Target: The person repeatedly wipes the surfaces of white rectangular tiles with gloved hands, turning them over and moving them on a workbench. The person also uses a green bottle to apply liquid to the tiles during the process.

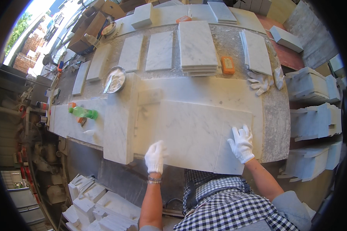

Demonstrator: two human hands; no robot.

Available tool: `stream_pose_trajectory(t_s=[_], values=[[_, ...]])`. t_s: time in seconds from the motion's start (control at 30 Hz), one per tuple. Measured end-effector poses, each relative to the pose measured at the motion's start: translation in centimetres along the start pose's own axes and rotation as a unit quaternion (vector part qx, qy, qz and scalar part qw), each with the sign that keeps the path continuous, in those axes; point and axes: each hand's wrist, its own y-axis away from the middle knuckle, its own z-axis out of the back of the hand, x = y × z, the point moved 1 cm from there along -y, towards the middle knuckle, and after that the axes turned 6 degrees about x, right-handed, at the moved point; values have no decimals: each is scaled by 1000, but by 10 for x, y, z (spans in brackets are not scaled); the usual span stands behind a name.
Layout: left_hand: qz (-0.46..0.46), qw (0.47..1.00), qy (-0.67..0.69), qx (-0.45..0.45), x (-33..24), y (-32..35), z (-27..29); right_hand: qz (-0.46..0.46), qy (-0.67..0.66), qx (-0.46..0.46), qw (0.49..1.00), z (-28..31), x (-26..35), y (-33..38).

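Note:
My left hand (155, 157), in a white glove, is at the near left edge of a white marble slab (192, 129). Its fingers are curled in, and whatever they hold, if anything, is hidden. My right hand (241, 144), also gloved, lies with fingers spread on a narrower marble piece (231, 158). A thin seam separates that piece from the larger slab on its left. Both rest on a wide pale board (204, 90). Left of the slab stands a raised long marble block (118, 133).
Farther back are a stack of marble tiles (198, 44), an orange block (228, 65) and a metal bowl of white paste (115, 79). A green bottle (83, 112) lies at left. Loose gloves (260, 83) lie at right. Cut stone pieces (314, 123) are stacked beyond the table's right side.

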Motion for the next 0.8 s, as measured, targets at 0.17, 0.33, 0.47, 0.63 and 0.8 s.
stream_pose_trajectory(t_s=[0.17, 0.33, 0.47, 0.63, 0.8], values=[[10, 968, -218, -126, -41, -131, 2, -13, 14, -2, 1000, 0, 5, -2], [-35, 961, -233, -143, -45, -172, -4, -38, 10, 14, 999, 7, 9, -4], [-96, 966, -212, -108, -49, -126, -26, -45, -112, -2, 993, 21, 25, -3], [-237, 919, -316, -2, -33, -17, -100, -7, -380, 33, 924, 28, 73, -3], [-238, 860, -428, 144, 4, 64, -153, -162, -593, 67, 786, 17, 75, 16]])
